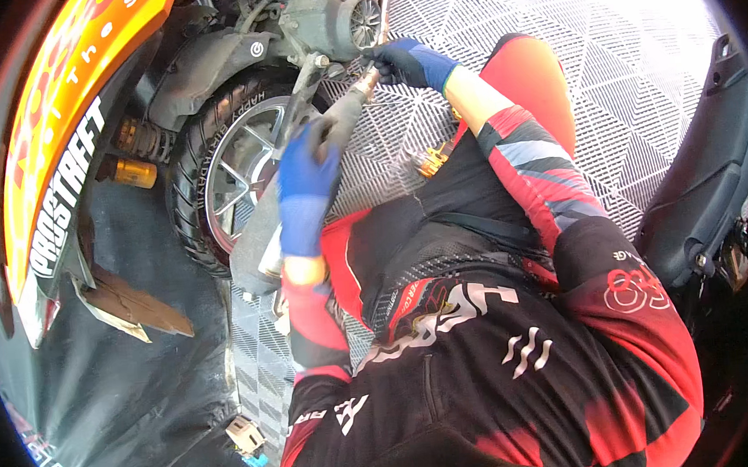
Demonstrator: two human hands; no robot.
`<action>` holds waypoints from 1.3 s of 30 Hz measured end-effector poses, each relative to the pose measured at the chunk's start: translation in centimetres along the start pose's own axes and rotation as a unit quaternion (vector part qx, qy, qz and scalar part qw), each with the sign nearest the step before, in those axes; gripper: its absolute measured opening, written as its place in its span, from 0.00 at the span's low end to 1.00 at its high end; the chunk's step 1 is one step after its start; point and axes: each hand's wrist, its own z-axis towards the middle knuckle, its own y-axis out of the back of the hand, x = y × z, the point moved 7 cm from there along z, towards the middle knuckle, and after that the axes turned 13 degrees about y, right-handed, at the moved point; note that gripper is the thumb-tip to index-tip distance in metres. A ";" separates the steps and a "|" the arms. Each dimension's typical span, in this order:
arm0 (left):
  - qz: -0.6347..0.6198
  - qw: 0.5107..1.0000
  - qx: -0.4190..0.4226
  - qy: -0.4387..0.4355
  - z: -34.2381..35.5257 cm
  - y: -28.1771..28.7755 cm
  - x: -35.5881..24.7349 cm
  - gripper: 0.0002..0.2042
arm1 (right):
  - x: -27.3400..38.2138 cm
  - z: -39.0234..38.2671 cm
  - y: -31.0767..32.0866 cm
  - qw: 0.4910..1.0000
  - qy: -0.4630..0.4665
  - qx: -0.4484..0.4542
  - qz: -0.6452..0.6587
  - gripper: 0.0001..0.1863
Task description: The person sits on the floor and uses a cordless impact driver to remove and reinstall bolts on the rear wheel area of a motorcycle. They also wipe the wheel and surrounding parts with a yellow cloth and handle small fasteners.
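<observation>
Your blue gloves (pixel 311 170) look like matt knitted cloth, while the grey pipe (pixel 347 118) looks like dull, rough metal. You have matt rubber on the tyre (pixel 190 181) and smooth, glossy plastic on the orange panel (pixel 122 34).

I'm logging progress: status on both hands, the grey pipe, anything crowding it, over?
Left hand holding grey pipe. Right hand at its upper end, grip unclear. Spoked wheel close on its left.

A motorcycle workshop is suggested by the uncovered engine casing (pixel 316 22) and tyred wheel (pixel 229 171), by the grey exhaust pipe (pixel 350 111) gripped by a gloved left hand (pixel 308 179), and by the ribbed floor tiles (pixel 640 67)
</observation>
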 end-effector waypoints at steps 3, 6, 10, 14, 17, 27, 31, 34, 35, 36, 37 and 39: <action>-0.042 0.998 0.011 0.054 5.6 -5.3 0.3 0.11 | -0.1 -1.4 -1.4 0.999 -0.023 0.035 0.001 0.09; -0.240 0.942 0.101 0.213 7.4 -8.9 3.4 0.09 | 0.6 -2.4 -2.4 0.997 -0.027 0.064 0.018 0.09; -0.282 0.931 0.095 0.211 7.6 -9.4 4.7 0.09 | 1.4 -2.7 -1.8 0.999 -0.042 0.022 0.009 0.22; -0.275 0.931 0.096 0.218 7.1 -9.1 4.6 0.10 | 1.4 -2.9 -0.4 0.997 -0.075 0.015 0.001 0.27; -0.231 0.940 0.081 0.237 7.2 -8.4 4.0 0.10 | 1.8 -2.9 1.1 0.990 -0.036 0.033 -0.134 0.20; -0.199 0.921 0.151 0.299 7.2 -10.6 4.3 0.10 | -0.7 -2.9 -0.6 0.992 0.004 0.103 -0.069 0.12; -0.189 0.921 0.166 0.298 7.2 -11.1 5.3 0.10 | -1.7 -1.7 0.5 0.999 -0.001 0.013 -0.030 0.10; -0.072 0.954 0.118 0.267 7.9 -10.2 5.7 0.10 | -2.3 -0.7 1.0 1.000 -0.002 -0.007 -0.022 0.10; 0.015 0.974 0.077 0.213 8.3 -9.4 5.2 0.10 | -2.4 -0.4 1.5 0.999 0.004 -0.031 -0.034 0.10; 0.102 0.982 0.036 0.155 8.7 -8.7 4.5 0.11 | -2.6 -0.1 2.0 0.997 0.009 -0.056 -0.046 0.10; 0.193 0.975 -0.001 0.111 9.0 -8.3 4.0 0.12 | -2.9 0.1 2.2 0.996 0.000 -0.063 -0.067 0.11; 0.220 0.971 0.016 0.097 9.4 -8.5 3.8 0.12 | -3.4 0.5 1.9 0.999 0.004 -0.046 -0.023 0.11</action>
